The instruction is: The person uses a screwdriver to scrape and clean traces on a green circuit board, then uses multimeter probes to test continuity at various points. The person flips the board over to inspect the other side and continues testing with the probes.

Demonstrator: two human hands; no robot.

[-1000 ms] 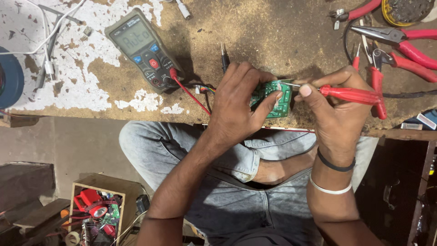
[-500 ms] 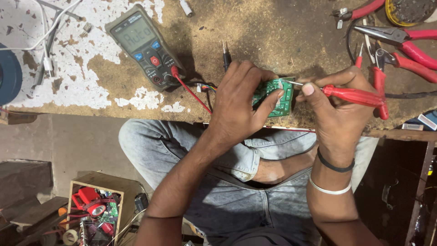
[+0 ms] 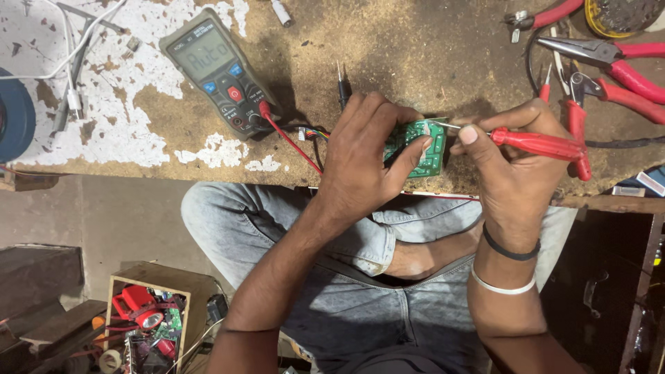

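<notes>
My left hand [image 3: 367, 156] grips a small green circuit board [image 3: 424, 149] at the front edge of a worn wooden workbench [image 3: 415, 48]. My right hand [image 3: 509, 163] holds a red-handled probe [image 3: 537, 144] with its thin metal tip touching the top edge of the board. A black probe [image 3: 343, 86] lies on the bench just behind my left hand. A red lead [image 3: 291, 142] runs from a grey multimeter [image 3: 220, 70] toward the board.
Red-handled pliers and cutters [image 3: 609, 66] lie at the bench's right end, near a round yellow tin [image 3: 620, 15]. White cables [image 3: 69, 62] and a blue tape roll [image 3: 14, 114] sit at the left. A wooden box of parts [image 3: 149, 322] stands on the floor.
None beyond a slight shift of the view; both hands stay on the board and the probe.
</notes>
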